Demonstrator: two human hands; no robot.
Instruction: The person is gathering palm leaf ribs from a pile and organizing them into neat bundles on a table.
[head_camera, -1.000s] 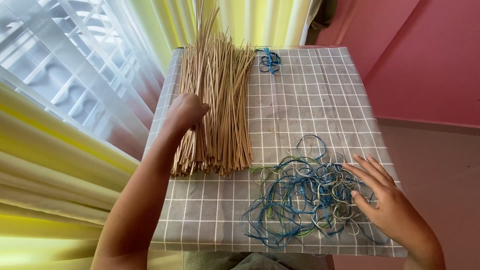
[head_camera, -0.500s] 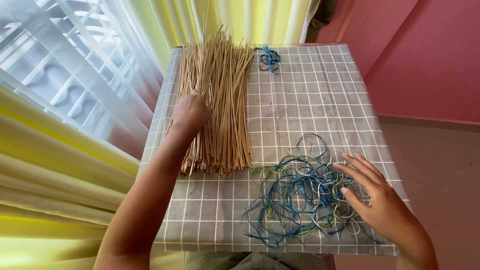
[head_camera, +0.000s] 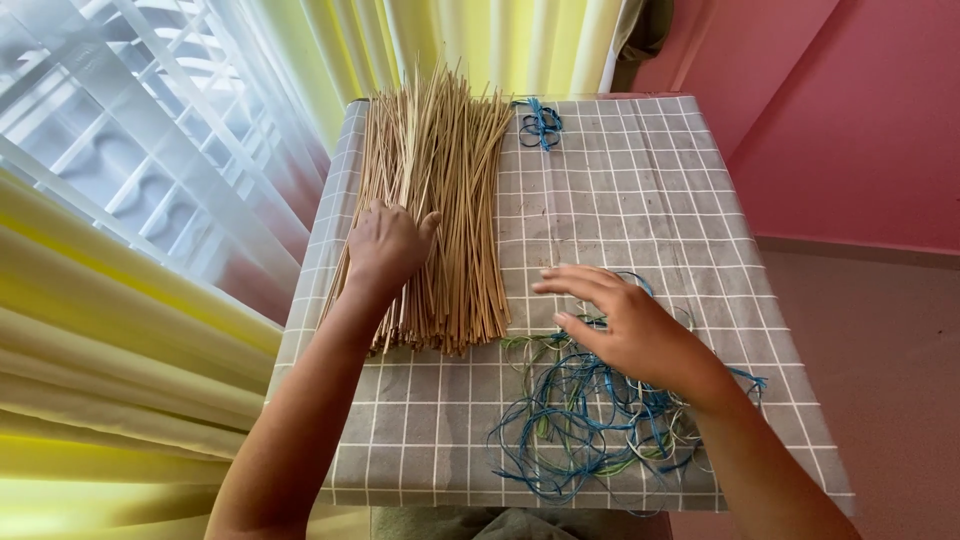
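Left of centre in the frame, the left hand (head_camera: 388, 243) lies palm-down on a bundle of thin tan sticks (head_camera: 440, 200), fingers curled over the strands; whether any stick is pinched between fingers and thumb cannot be told from this view. The bundle runs lengthwise from the upper middle of the frame to just below the hand, its near ends roughly level and its far ends fanning unevenly toward the yellow curtain (head_camera: 470, 40). Right of centre, the right hand (head_camera: 625, 320) is open and flat, fingers spread and pointing toward the sticks, holding nothing; it hovers over or rests lightly on the upper edge of a loose tangle of blue, green and pale cords (head_camera: 580, 420), which sprawls across the lower right part of the table. Fingertips and bundle are near but apart. Both things lie on a table covered by a grey cloth with a white grid (head_camera: 640, 190). A small knotted bunch of blue cord (head_camera: 540, 122) sits at the upper edge of the cloth, just beside the far end of the sticks. A pink wall (head_camera: 860, 110) fills the upper right; a white window grille (head_camera: 110, 150) shows through sheer fabric at upper left.
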